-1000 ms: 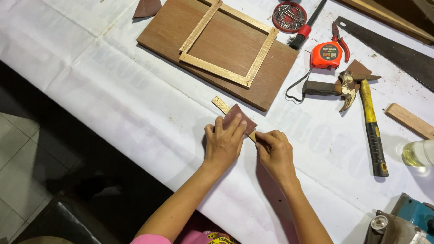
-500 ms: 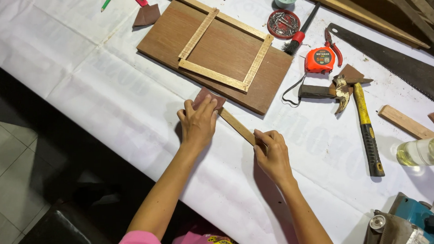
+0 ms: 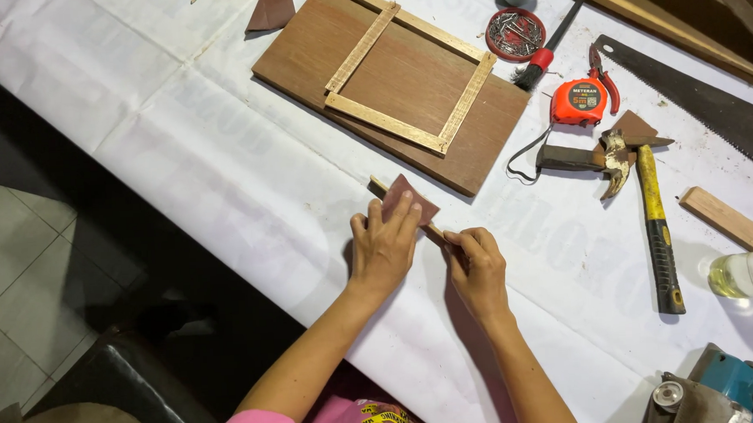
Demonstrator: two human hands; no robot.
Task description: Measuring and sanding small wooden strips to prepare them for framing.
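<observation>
My left hand [image 3: 384,247] presses a brown piece of sandpaper [image 3: 411,199] flat onto a thin light wooden strip [image 3: 378,184] lying on the white-covered table [image 3: 222,159]. My right hand [image 3: 477,269] pinches the strip's near end and holds it down. Only a short tip of the strip shows beyond the sandpaper. Just behind lies a brown wooden board [image 3: 404,71] carrying a rectangular frame of light strips [image 3: 394,122].
A yellow-handled hammer [image 3: 652,212], an orange tape measure [image 3: 581,104], a tin of nails [image 3: 513,33], a brush [image 3: 543,54], pliers [image 3: 601,73], a handsaw [image 3: 702,108], a wood block [image 3: 725,217], a glass bottle [image 3: 747,273] and a blue power tool [image 3: 723,387] lie to the right. Another sandpaper piece [image 3: 270,11] is far left.
My left hand slid the sandpaper away along the strip, then back toward my right hand. The right hand stayed holding the strip's near end.
</observation>
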